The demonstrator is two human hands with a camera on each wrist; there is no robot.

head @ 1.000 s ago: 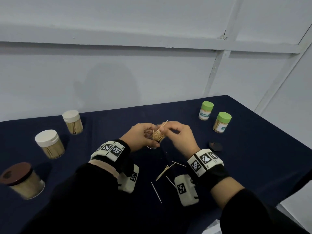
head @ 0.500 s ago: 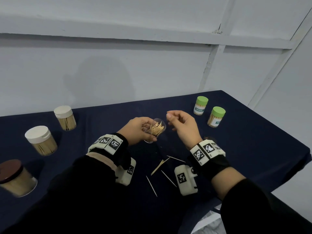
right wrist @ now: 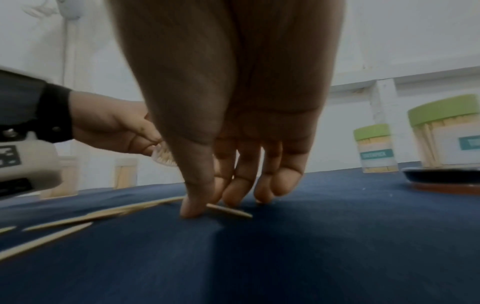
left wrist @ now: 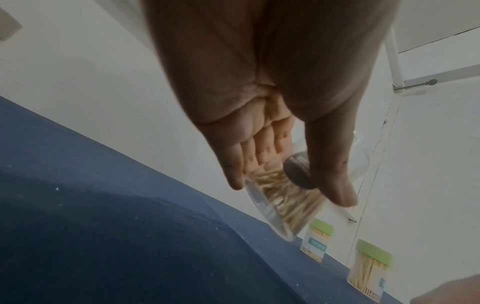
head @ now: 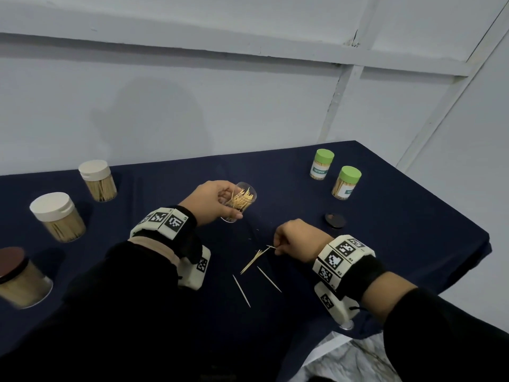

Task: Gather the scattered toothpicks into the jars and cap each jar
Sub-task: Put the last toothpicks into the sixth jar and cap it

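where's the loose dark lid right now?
Head view: the dark lid lies flat on the navy tablecloth, just beyond the right hand and in front of the two green-capped jars, untouched.

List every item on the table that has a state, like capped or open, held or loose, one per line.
Clear jar: uncapped, tilted, part full, held off the cloth by the left hand.
Dark lid: off, lying flat on the cloth.
Loose toothpicks: on the cloth; right hand fingers touching one.
Green-capped jars: capped, upright.
White-capped jars: capped, upright.
Brown-lidded jar: capped, upright.
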